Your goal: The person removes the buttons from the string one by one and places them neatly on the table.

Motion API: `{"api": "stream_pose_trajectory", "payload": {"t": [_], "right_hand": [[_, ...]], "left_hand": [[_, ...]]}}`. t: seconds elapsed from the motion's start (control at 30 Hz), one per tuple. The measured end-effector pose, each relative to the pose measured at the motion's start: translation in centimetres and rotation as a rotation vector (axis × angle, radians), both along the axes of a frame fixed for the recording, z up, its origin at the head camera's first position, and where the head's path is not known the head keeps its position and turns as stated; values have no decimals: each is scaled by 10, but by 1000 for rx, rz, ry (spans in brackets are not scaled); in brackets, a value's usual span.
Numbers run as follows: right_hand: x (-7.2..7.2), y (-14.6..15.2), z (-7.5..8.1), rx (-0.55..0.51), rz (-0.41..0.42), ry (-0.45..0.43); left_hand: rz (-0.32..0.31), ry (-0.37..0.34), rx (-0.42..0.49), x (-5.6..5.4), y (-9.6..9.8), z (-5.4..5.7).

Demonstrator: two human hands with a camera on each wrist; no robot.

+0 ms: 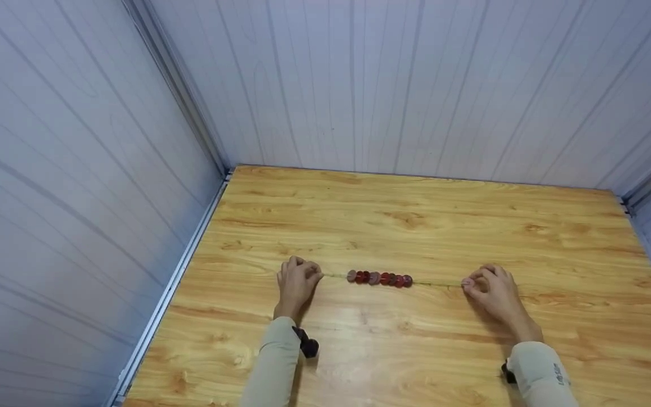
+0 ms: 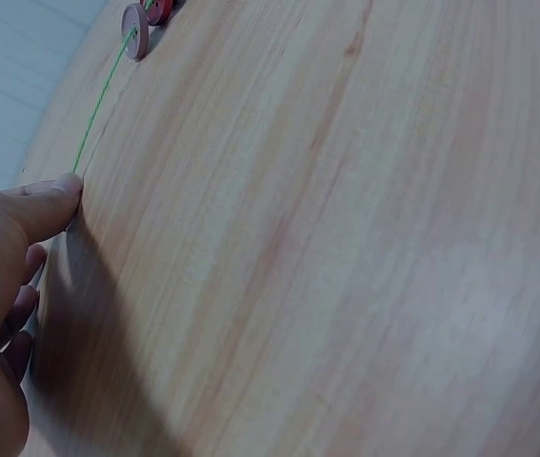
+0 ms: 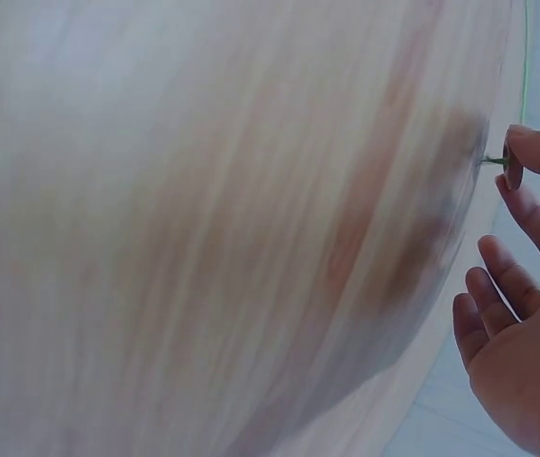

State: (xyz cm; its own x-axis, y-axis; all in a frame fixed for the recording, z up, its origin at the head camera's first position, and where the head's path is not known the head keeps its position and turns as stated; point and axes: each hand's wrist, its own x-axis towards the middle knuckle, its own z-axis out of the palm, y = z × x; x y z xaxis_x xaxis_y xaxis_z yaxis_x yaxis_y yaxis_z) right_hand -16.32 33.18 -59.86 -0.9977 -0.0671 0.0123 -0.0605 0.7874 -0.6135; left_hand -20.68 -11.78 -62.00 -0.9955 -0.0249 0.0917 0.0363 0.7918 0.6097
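Note:
A row of red, dark and dusty-pink buttons (image 1: 385, 278) is threaded on a thin green string (image 1: 438, 284), which runs straight between both hands over the table. On the left, my left hand (image 1: 297, 285) pinches the string's end between thumb and forefinger. The left wrist view shows the string (image 2: 96, 112) leading from the thumb tip to a pinkish button (image 2: 134, 31) at the row's end. My right hand (image 1: 496, 295) pinches a single button (image 3: 512, 164) by its faces, a short tail of string sticking out from it. Its other fingers are spread loosely.
The wood-grain table (image 1: 393, 226) meets a pale panelled wall (image 1: 382, 85) at the back. Another panelled wall (image 1: 77, 169) rises along the left side, with a metal rail (image 1: 176, 277) at its foot. Dark wrist devices (image 1: 308, 346) sit at the sleeve cuffs.

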Motion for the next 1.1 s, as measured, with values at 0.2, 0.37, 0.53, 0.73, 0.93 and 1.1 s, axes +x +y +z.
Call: {"api": "stream_pose_trajectory", "payload": {"t": [0.2, 0.37, 0.53, 0.73, 0.93, 1.1], "right_hand": [[2, 3, 1, -6, -8, 11], [4, 6, 0, 17, -4, 6], [6, 10, -2, 27, -3, 11], [6, 14, -3, 15, -8, 4], [8, 17, -2, 8, -12, 9], [10, 19, -3, 21, -12, -4]], "left_hand": [[3, -25, -5, 0, 1, 1], [2, -31, -2, 0, 1, 1], [-8, -22, -10, 0, 0, 1], [-6, -17, -17, 0, 0, 2], [-2, -12, -16, -1, 1, 1], [-3, -4, -16, -1, 1, 1]]}}
